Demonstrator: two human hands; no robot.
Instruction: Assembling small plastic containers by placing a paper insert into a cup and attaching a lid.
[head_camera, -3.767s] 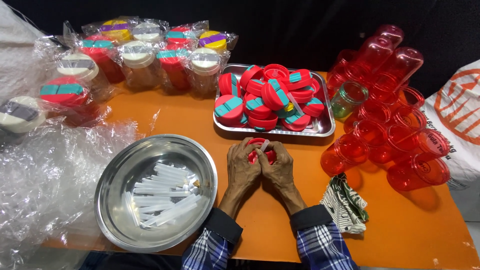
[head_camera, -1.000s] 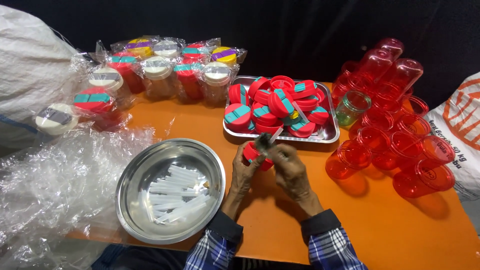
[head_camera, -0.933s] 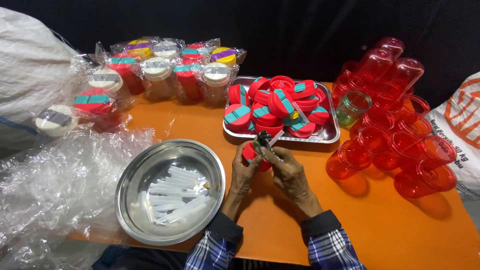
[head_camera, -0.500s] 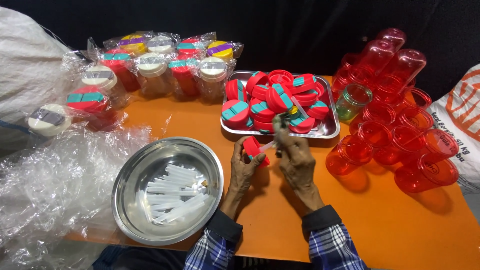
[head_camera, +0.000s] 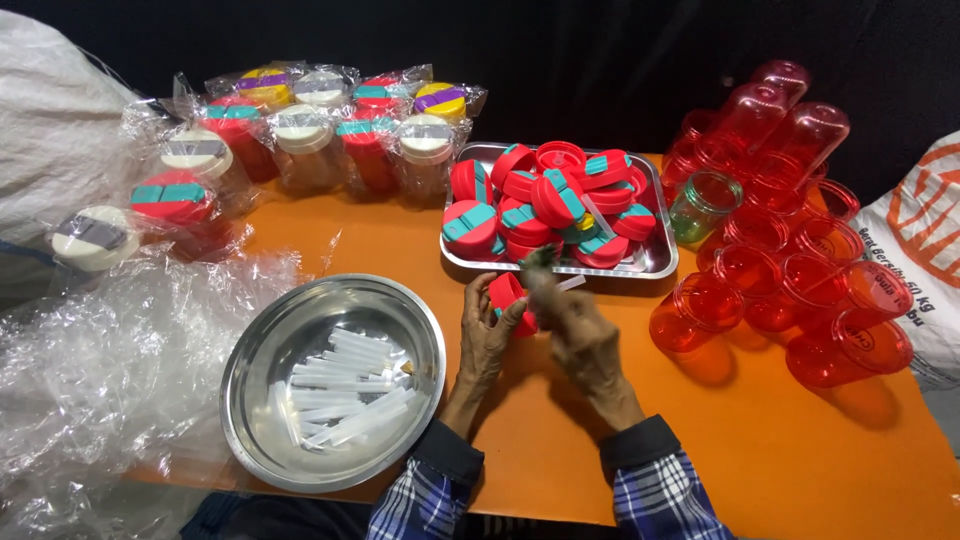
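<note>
Head cam: my left hand (head_camera: 487, 335) grips a red lid (head_camera: 506, 297) on edge, just before the steel tray (head_camera: 660, 262). My right hand (head_camera: 578, 325), blurred, pinches a small clear piece (head_camera: 570, 284) beside it. Better hold lid steady, press piece in straight.

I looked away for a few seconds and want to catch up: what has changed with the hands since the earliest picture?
The left hand still holds a red lid. The right hand, first pressed against the lid, lifted toward the tray, then came back, now blurred, with a clear straw-like piece at its fingertips. Bowl, tray, red jars unchanged.
</note>
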